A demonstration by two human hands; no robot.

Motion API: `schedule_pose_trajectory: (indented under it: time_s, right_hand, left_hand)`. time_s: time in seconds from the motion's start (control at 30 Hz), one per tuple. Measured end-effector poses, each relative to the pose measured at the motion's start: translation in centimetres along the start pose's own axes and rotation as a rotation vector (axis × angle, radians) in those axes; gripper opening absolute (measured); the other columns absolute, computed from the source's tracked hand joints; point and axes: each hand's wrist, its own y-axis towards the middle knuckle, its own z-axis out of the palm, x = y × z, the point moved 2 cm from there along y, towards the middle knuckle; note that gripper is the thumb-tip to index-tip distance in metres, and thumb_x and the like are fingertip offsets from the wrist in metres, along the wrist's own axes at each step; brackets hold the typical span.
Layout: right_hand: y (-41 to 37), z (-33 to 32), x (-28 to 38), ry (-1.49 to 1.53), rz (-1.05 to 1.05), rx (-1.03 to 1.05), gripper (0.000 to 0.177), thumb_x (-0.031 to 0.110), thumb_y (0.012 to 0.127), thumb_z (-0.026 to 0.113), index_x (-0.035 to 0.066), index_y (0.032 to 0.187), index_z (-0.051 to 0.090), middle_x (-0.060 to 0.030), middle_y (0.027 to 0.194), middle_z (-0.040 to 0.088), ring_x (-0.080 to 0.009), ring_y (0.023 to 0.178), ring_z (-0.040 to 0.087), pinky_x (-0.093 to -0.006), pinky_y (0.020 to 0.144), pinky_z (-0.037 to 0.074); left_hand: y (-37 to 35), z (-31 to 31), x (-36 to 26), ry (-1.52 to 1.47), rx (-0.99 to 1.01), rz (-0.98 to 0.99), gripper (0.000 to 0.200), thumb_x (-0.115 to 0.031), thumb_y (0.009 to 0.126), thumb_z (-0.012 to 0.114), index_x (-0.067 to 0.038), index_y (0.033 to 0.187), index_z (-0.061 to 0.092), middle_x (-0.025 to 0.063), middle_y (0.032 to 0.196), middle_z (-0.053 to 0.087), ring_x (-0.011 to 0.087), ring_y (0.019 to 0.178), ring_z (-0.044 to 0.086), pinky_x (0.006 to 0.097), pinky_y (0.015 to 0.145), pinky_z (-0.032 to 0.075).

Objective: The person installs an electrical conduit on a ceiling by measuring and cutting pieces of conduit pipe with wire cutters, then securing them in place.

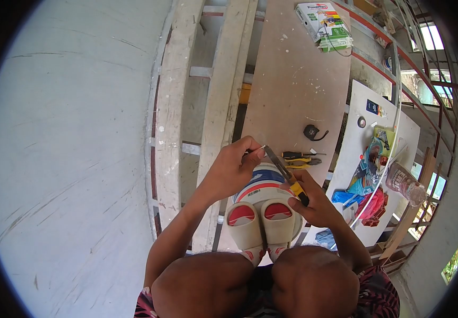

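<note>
My right hand [316, 204] is wrapped round a yellow-and-black utility knife [297, 190], its blade angled up and to the left. The fingers of my left hand [234, 165] are pinched together close to the blade's tip. A small pale bit shows at those fingertips, too small to name. Just beyond the knife, a screwdriver [295, 155] and yellow-handled pliers [304, 162] lie on the brown board [292, 85]. A black tape measure [311, 132] rests farther up. Below my hands is a white, blue and red bucket [261, 183], with my sandals [246, 225] against it.
Pale wooden planks [176, 106] run across metal bars on the left, beside a wall [81, 132]. A cardboard box [324, 26] with a cable lies at the board's far end. On the right, a white panel [403, 124] holds plastic bags [369, 169] and black tape [361, 122].
</note>
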Motion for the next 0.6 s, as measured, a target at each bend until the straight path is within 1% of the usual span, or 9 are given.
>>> schedule_pose_trajectory:
  time_s: [0.2, 0.27, 0.3, 0.37, 0.4, 0.47, 0.5, 0.57, 0.6]
  right_hand:
    - [-0.3, 0.0, -0.3, 0.000, 0.021, -0.017, 0.040, 0.029, 0.097, 0.061, 0.002, 0.126, 0.058, -0.0160, 0.125, 0.046, -0.0338, 0.121, 0.050, -0.0410, 0.104, 0.039]
    - [-0.3, -0.3, 0.3, -0.104, 0.021, 0.003, 0.037, 0.028, 0.096, 0.061, 0.001, 0.121, 0.059, -0.0168, 0.122, 0.049, -0.0348, 0.114, 0.053, -0.0410, 0.099, 0.042]
    - [-0.2, -0.2, 0.3, -0.106, 0.020, 0.003, 0.037, 0.028, 0.096, 0.061, 0.001, 0.121, 0.059, -0.0168, 0.122, 0.049, -0.0348, 0.114, 0.053, -0.0410, 0.099, 0.042]
    - [-0.1, 0.1, -0.1, -0.089, 0.024, -0.057, 0.035, 0.029, 0.096, 0.062, 0.000, 0.113, 0.059, -0.0192, 0.113, 0.055, -0.0361, 0.104, 0.057, -0.0418, 0.091, 0.045]
    - [-0.2, 0.4, -0.8, -0.089, 0.025, -0.058, 0.035, 0.029, 0.096, 0.062, 0.000, 0.113, 0.059, -0.0192, 0.113, 0.055, -0.0361, 0.104, 0.057, -0.0418, 0.091, 0.045]
    - [-0.1, 0.8, -2.7, -0.129, 0.146, -0.111, 0.022, 0.020, 0.095, 0.060, 0.000, 0.106, 0.058, -0.0105, 0.083, 0.064, -0.0197, 0.080, 0.064, -0.0335, 0.076, 0.050]
    - [0.1, 0.9, -3.0, -0.128, 0.147, -0.111, 0.022, 0.020, 0.095, 0.060, 0.000, 0.106, 0.058, -0.0105, 0.083, 0.064, -0.0197, 0.080, 0.064, -0.0335, 0.076, 0.050]
    - [0.3, 1.2, -3.6, -0.053, 0.113, -0.093, 0.040, 0.035, 0.093, 0.065, -0.003, 0.103, 0.058, -0.0206, 0.088, 0.062, -0.0329, 0.086, 0.062, -0.0415, 0.077, 0.048]
    - [0.3, 1.7, -4.2, -0.051, 0.116, -0.096, 0.040, 0.035, 0.093, 0.065, -0.003, 0.103, 0.058, -0.0206, 0.088, 0.062, -0.0329, 0.086, 0.062, -0.0415, 0.077, 0.048]
  left_hand:
    - [0.0, 0.2, 0.0, -0.012, -0.010, 0.038, 0.015, -0.014, 0.099, 0.059, 0.000, 0.092, 0.058, 0.0014, 0.070, 0.053, 0.0088, 0.066, 0.043, 0.0269, 0.060, 0.039]
    - [0.1, 0.2, -0.1, -0.009, -0.012, 0.038, 0.016, -0.014, 0.099, 0.059, 0.000, 0.091, 0.058, 0.0016, 0.070, 0.053, 0.0090, 0.065, 0.043, 0.0271, 0.060, 0.039]
    - [0.1, 0.2, -0.1, 0.003, -0.022, 0.049, 0.016, -0.014, 0.099, 0.059, 0.000, 0.091, 0.057, 0.0024, 0.070, 0.053, 0.0093, 0.065, 0.043, 0.0273, 0.059, 0.038]
    - [0.0, 0.4, 0.0, 0.013, -0.031, 0.060, 0.016, -0.014, 0.099, 0.059, 0.000, 0.091, 0.057, 0.0031, 0.069, 0.053, 0.0097, 0.064, 0.043, 0.0276, 0.059, 0.038]
    - [-0.1, 0.4, 0.1, 0.022, -0.033, 0.062, 0.016, -0.014, 0.099, 0.060, 0.000, 0.091, 0.058, 0.0039, 0.069, 0.053, 0.0101, 0.064, 0.043, 0.0281, 0.059, 0.038]
    - [-0.1, 0.5, 0.2, 0.032, -0.037, 0.065, 0.016, -0.014, 0.099, 0.060, 0.000, 0.092, 0.058, 0.0047, 0.069, 0.053, 0.0106, 0.064, 0.043, 0.0286, 0.058, 0.038]
    - [-0.2, 0.6, 0.2, 0.041, -0.024, 0.050, 0.016, -0.014, 0.099, 0.060, 0.000, 0.091, 0.058, 0.0053, 0.069, 0.054, 0.0108, 0.064, 0.043, 0.0290, 0.058, 0.039]
    - [-0.1, 1.0, 0.5, 0.050, -0.008, 0.035, 0.017, -0.014, 0.098, 0.060, 0.001, 0.090, 0.058, 0.0059, 0.070, 0.055, 0.0109, 0.064, 0.044, 0.0294, 0.058, 0.039]
    - [0.1, 1.4, 1.1, 0.063, 0.003, 0.023, 0.017, -0.014, 0.098, 0.059, 0.001, 0.091, 0.058, 0.0060, 0.070, 0.057, 0.0110, 0.065, 0.046, 0.0293, 0.059, 0.040]
